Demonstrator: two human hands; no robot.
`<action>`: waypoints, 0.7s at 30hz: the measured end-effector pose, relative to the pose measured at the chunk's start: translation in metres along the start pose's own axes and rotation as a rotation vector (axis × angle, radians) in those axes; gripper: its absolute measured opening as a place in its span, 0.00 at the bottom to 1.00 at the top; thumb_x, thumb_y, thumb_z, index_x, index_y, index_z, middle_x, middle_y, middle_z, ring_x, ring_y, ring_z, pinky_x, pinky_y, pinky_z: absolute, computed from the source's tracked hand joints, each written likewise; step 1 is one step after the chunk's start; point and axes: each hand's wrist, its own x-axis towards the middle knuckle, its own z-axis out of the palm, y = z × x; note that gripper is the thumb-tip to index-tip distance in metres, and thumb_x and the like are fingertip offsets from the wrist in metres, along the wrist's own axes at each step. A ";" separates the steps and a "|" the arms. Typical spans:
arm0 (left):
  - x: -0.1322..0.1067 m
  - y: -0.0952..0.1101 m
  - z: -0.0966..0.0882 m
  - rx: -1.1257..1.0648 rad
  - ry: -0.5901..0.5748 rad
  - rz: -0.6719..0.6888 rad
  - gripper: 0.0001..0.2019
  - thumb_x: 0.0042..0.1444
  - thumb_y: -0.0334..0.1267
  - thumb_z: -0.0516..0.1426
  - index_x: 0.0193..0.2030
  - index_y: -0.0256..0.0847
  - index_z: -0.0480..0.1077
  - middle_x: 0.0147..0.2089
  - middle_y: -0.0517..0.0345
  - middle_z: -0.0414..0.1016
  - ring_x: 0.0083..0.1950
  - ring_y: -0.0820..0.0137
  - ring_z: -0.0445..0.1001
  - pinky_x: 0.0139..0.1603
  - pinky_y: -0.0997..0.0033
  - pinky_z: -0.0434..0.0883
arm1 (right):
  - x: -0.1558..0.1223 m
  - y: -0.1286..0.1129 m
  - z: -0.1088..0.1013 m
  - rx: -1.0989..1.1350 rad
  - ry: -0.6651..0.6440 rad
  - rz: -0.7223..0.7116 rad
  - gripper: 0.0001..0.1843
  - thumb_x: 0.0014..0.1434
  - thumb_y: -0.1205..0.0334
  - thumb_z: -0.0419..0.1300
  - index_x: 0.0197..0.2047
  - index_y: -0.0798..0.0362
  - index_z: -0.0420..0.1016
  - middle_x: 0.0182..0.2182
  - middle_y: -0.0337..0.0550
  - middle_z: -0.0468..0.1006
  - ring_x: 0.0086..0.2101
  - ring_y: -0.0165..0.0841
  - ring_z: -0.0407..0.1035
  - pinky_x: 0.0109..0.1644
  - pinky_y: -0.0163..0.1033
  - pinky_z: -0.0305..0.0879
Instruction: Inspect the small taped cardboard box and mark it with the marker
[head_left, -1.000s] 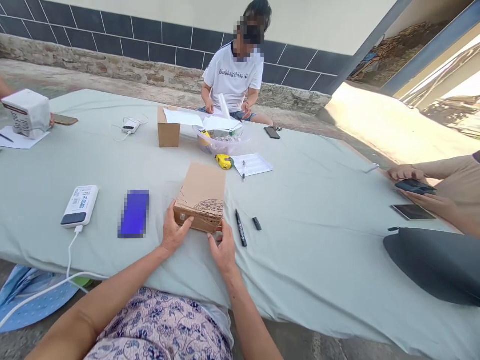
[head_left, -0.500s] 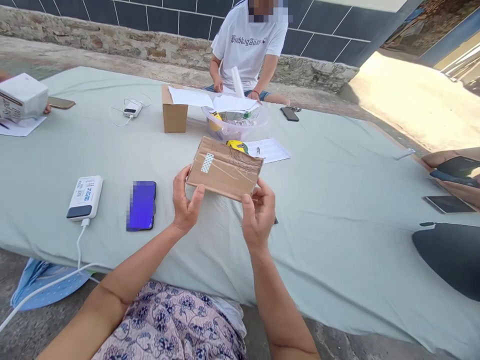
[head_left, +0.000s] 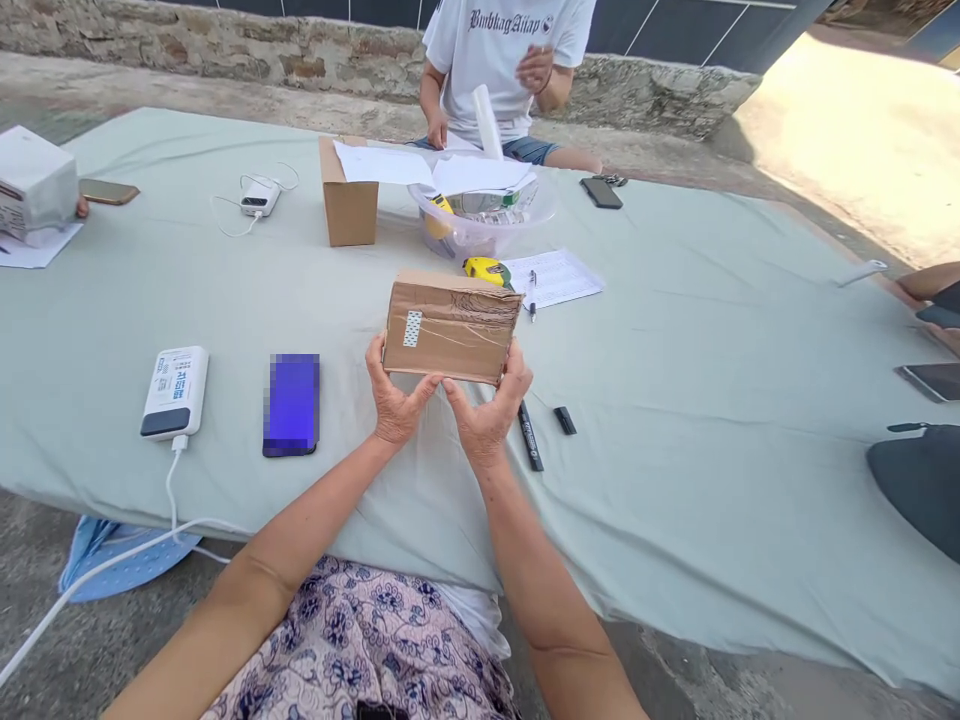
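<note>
Between my two hands is a small brown cardboard box [head_left: 454,335], its broad face turned toward me. That face carries a patterned tape strip on the left and dark scribbled lines at the upper right. My left hand [head_left: 397,405] grips the lower left corner, thumb along the bottom edge. At the lower right, my right hand [head_left: 487,405] is closed on the box, and the two thumb tips nearly meet. The fingers behind the box are hidden. Just right of my right hand lie a black marker [head_left: 530,438] and its separate black cap [head_left: 565,420] on the cloth.
Left of my hands lie a phone [head_left: 291,405] and a cabled white power bank [head_left: 175,393]. Beyond the box are a yellow tape measure [head_left: 487,270], a printed sheet [head_left: 562,277], a filled plastic basin [head_left: 480,238] and an upright carton [head_left: 351,212]. A person [head_left: 510,70] sits opposite.
The box has been tipped more upright and levelled. My thumbs have come together under its bottom edge. The marker and cap have come into clear sight. The person opposite has raised a hand.
</note>
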 end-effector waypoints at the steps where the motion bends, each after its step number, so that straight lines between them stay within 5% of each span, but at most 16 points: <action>1: 0.001 0.002 0.000 0.002 0.010 -0.001 0.47 0.52 0.60 0.66 0.71 0.50 0.49 0.70 0.42 0.58 0.72 0.56 0.62 0.70 0.54 0.63 | -0.001 -0.003 0.000 -0.004 0.014 0.003 0.49 0.55 0.38 0.67 0.72 0.44 0.53 0.56 0.54 0.68 0.53 0.45 0.65 0.57 0.56 0.69; 13: 0.009 0.005 -0.003 -0.058 0.036 -0.048 0.45 0.54 0.64 0.62 0.71 0.50 0.49 0.69 0.42 0.61 0.68 0.58 0.68 0.65 0.60 0.69 | 0.003 -0.005 -0.008 0.253 0.060 0.078 0.19 0.69 0.51 0.53 0.58 0.46 0.74 0.47 0.48 0.77 0.44 0.36 0.74 0.43 0.43 0.74; 21: 0.009 0.006 -0.008 -0.050 0.035 -0.068 0.44 0.55 0.64 0.62 0.71 0.50 0.50 0.67 0.42 0.64 0.64 0.59 0.72 0.63 0.60 0.71 | -0.001 -0.001 -0.004 0.319 0.039 0.030 0.17 0.65 0.56 0.59 0.57 0.45 0.71 0.48 0.47 0.75 0.47 0.37 0.72 0.38 0.40 0.73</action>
